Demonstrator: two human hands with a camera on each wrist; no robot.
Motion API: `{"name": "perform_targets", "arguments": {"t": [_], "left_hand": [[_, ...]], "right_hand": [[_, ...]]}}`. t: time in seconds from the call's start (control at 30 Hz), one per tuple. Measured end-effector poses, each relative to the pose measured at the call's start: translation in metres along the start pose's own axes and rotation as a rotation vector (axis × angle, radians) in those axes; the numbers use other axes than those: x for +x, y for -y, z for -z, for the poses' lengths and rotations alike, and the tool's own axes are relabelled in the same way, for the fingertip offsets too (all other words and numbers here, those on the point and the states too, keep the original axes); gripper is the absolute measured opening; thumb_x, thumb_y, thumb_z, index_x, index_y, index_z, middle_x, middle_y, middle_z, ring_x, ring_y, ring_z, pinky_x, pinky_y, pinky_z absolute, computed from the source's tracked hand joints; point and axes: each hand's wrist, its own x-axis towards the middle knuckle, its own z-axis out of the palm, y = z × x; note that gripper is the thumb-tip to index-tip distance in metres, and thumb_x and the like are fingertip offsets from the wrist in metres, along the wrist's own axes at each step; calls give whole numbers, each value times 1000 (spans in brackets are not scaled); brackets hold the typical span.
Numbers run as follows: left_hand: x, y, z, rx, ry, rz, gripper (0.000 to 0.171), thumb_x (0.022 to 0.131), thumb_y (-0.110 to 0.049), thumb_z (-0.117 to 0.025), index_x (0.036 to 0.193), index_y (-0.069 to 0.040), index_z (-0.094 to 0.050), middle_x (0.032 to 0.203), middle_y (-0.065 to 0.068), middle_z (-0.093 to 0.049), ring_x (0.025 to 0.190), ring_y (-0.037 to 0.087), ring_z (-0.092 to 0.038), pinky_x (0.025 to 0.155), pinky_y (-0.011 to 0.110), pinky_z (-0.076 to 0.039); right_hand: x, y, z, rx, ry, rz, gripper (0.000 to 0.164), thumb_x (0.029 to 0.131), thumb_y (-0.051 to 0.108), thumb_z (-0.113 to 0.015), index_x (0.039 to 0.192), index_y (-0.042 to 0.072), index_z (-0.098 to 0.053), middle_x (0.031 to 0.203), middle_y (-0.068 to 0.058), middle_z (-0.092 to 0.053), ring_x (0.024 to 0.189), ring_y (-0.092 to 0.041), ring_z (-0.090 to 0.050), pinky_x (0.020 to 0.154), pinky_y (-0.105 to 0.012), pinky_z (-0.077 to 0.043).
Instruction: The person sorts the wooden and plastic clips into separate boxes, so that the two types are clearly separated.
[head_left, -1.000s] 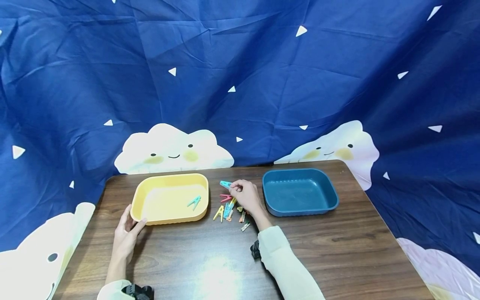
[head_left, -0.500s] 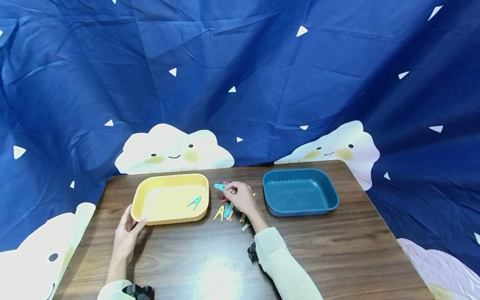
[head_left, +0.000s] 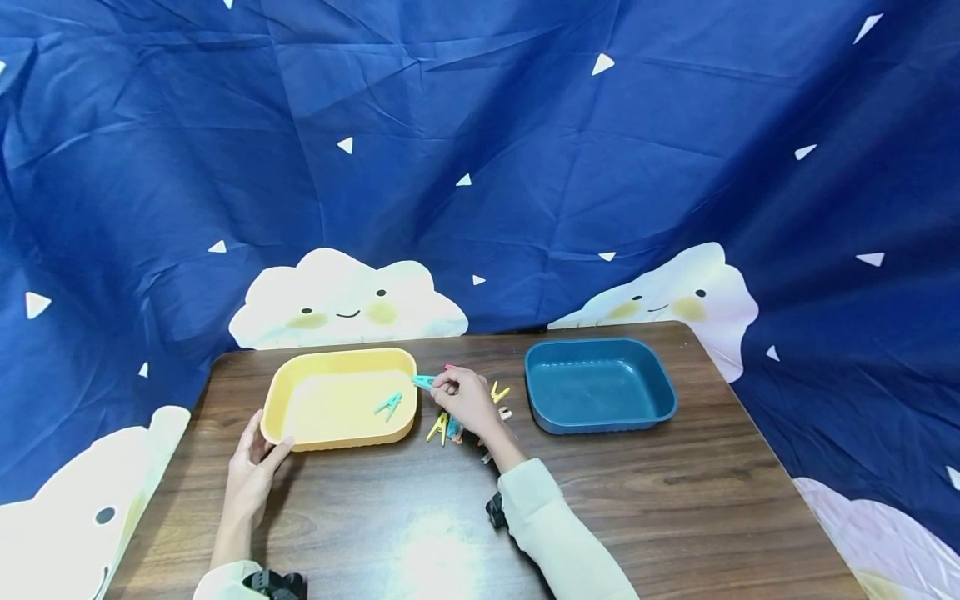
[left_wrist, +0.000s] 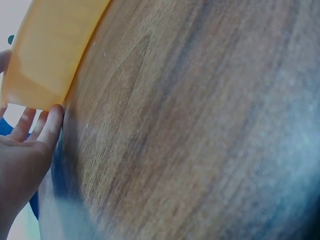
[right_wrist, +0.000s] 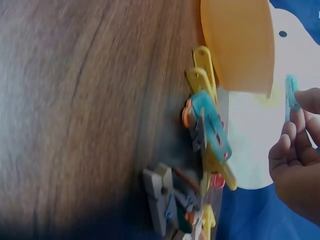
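My right hand (head_left: 468, 404) pinches a turquoise clothespin (head_left: 422, 382) at the right rim of the yellow basin (head_left: 341, 442). In the right wrist view the held clothespin (right_wrist: 292, 90) sticks out from thumb and fingertips. With thumb and fingers round its near left corner, my left hand (head_left: 251, 479) holds the yellow basin. Another turquoise clothespin (head_left: 389, 405) lies inside that basin. Below my right hand several clothespins form a loose pile, partly hidden by the hand; a yellow clothespin (head_left: 438, 428) and a wooden clothespin (right_wrist: 159, 195) show in it.
A dark blue basin (head_left: 600, 412) stands on the right of the wooden table (head_left: 675, 500), with nothing seen in it. Behind the table hangs a blue cloth (head_left: 525, 167) with white clouds.
My right hand has moved left and slightly down with the turquoise clothespin, from above the pile to the yellow basin's rim. The left hand stays where it was.
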Motion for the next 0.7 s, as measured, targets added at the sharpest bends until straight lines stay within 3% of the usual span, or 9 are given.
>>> {"name": "perform_targets", "arguments": {"t": [0.23, 0.5, 0.7], "left_hand": [[2, 1, 1, -1, -6, -1, 86, 98, -11, -70, 164, -19, -16, 164, 12, -27, 143, 20, -34, 91, 7, -41], [1, 1, 2, 20, -1, 17, 88, 97, -13, -70, 165, -20, -13, 165, 11, -26, 147, 27, -29, 89, 6, -41], [1, 1, 1, 8, 3, 8, 87, 97, -13, -70, 164, -18, -15, 165, 12, -25, 145, 24, -31, 90, 6, -41]], "right_hand": [[-3, 11, -9, 9, 36, 56, 4, 92, 13, -71, 94, 10, -74, 83, 7, -64, 78, -7, -59, 73, -24, -52], [-2, 13, -17, -16, 55, 99, 4, 91, 10, -73, 92, 6, -75, 82, 4, -62, 76, -7, -57, 72, -21, -50], [-3, 11, -23, -30, 63, 118, 4, 91, 10, -73, 91, 7, -75, 81, 5, -61, 76, -7, -56, 71, -20, -49]]}}
